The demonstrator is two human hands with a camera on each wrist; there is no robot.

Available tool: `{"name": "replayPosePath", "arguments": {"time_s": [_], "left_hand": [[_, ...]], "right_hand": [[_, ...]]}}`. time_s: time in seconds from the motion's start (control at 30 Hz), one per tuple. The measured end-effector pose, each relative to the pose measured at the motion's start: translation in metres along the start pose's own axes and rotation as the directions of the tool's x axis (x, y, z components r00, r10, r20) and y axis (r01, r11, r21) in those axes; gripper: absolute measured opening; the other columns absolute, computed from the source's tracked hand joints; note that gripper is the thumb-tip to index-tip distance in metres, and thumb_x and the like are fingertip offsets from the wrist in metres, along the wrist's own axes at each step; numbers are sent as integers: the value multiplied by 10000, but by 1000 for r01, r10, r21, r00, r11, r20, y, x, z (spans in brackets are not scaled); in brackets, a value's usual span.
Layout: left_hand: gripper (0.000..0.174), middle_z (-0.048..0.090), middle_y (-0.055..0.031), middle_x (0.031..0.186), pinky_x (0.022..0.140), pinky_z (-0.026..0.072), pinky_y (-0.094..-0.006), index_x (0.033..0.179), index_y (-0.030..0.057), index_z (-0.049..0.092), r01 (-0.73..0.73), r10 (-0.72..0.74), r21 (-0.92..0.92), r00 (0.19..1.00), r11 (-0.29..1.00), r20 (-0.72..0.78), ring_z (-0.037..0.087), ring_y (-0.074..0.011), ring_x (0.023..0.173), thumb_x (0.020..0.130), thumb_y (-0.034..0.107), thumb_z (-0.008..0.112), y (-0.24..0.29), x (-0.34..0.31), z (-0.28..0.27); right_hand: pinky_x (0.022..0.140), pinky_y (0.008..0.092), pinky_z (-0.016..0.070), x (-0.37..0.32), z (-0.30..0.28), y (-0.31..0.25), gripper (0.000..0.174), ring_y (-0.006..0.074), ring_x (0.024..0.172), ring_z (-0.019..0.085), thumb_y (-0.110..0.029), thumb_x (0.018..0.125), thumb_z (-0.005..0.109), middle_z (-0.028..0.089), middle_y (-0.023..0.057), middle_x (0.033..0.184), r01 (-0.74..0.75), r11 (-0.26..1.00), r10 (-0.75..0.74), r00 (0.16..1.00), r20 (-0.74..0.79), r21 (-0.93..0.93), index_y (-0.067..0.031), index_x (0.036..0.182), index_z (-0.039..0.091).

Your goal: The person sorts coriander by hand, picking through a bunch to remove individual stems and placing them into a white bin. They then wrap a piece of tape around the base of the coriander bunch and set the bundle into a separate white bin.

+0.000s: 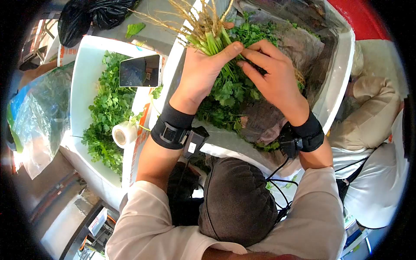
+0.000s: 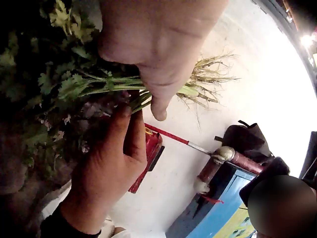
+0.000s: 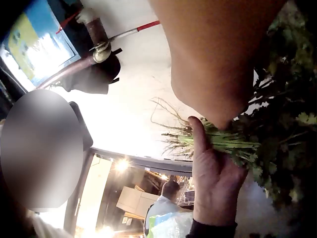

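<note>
A bunch of cilantro (image 1: 213,42) is gripped in my left hand (image 1: 195,73), its pale roots pointing away from me and its leaves hanging back over the box. The left thumb lies across the green stems just below the roots. My right hand (image 1: 277,73) meets the bunch from the other side. In the left wrist view, the right thumb and forefinger (image 2: 119,129) pinch at thin stems beside the left hand. More cilantro (image 1: 260,32) lies under both hands in a white foam box (image 1: 342,86), next to damp, crumpled sheeting (image 1: 301,50).
A second white box (image 1: 82,82) at left holds loose cilantro (image 1: 106,112). On its edge lie a phone (image 1: 141,71) and a white roll (image 1: 124,134). A clear plastic bag (image 1: 43,121) stands farther left, black bags (image 1: 102,13) behind. Another person's leg (image 1: 368,117) is at right.
</note>
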State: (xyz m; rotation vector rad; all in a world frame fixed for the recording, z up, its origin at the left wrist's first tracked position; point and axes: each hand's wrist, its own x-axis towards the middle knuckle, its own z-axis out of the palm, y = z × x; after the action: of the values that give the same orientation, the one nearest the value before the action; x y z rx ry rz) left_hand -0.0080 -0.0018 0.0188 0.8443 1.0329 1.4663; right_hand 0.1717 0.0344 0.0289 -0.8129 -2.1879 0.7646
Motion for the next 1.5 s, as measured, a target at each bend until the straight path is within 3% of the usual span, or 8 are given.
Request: {"name": "replayPosePath", "arguments": {"time_s": [0.3,0.43,0.53,0.73,1.03,1.23,1.3,1.5], "left_hand": [[398,647,-46,1180,866,532,-294,1281,10,598,-18,17,0,995,1000,-97,630,-132,1027,895,-49,672,-5,3,-4],[375,646,-63,1138,904,530,-339,1270,28,590,54,-83,-285,992,957,-92,635,-194,997,901,-28,624,0,3,-9],[299,607,-92,1219,907,541,-399,1213,65,566,142,-91,-488,988,861,127,624,-215,1029,921,4,543,-1,3,-20],[263,505,-90,1382,970,531,-429,1158,79,539,94,26,-500,973,861,227,598,-245,1158,905,9,553,-2,3,-19],[230,496,-116,1457,1139,401,-471,1070,72,589,80,-15,-376,985,923,173,478,-304,1370,846,25,610,0,2,-5],[179,470,-126,1522,1165,367,-463,1062,76,582,123,-48,-363,977,923,209,443,-318,1419,920,53,689,-6,1,-6],[290,472,-138,1535,1174,360,-455,1189,51,592,91,43,-439,958,894,284,440,-333,1431,927,101,705,-8,3,-7],[579,476,-174,1540,1178,358,-472,1468,13,475,94,32,-365,946,926,324,452,-363,1422,960,205,675,-6,5,-7]], "right_hand": [[751,381,536,2,-6,2,275,305,850,661,-140,881,747,649,108,962,52,998,-51,998,-22,22,-50,1140,724],[768,360,520,7,-18,19,241,312,859,660,-122,931,693,669,126,976,-33,997,43,988,-150,69,-43,1157,716],[806,357,516,6,-19,17,222,319,902,663,-114,936,681,675,138,999,-32,996,42,992,-117,84,-39,1143,713],[846,377,527,4,-17,13,236,333,967,667,-150,895,731,673,143,1051,2,996,2,999,-43,91,-26,1095,715],[843,393,530,6,-12,0,330,338,981,652,-241,848,797,650,142,1066,54,996,-51,997,-55,68,-29,1087,715],[829,378,531,1,-1,0,264,327,975,652,-160,868,765,649,143,1063,70,996,-65,995,-75,57,-28,1091,712],[825,372,529,3,-5,5,207,318,970,658,-104,895,715,658,148,1037,-19,983,31,998,-63,185,-16,1083,709],[842,368,520,9,-15,21,260,303,968,657,-75,946,658,666,149,1077,-69,997,79,947,-311,45,-36,1203,666]]}}
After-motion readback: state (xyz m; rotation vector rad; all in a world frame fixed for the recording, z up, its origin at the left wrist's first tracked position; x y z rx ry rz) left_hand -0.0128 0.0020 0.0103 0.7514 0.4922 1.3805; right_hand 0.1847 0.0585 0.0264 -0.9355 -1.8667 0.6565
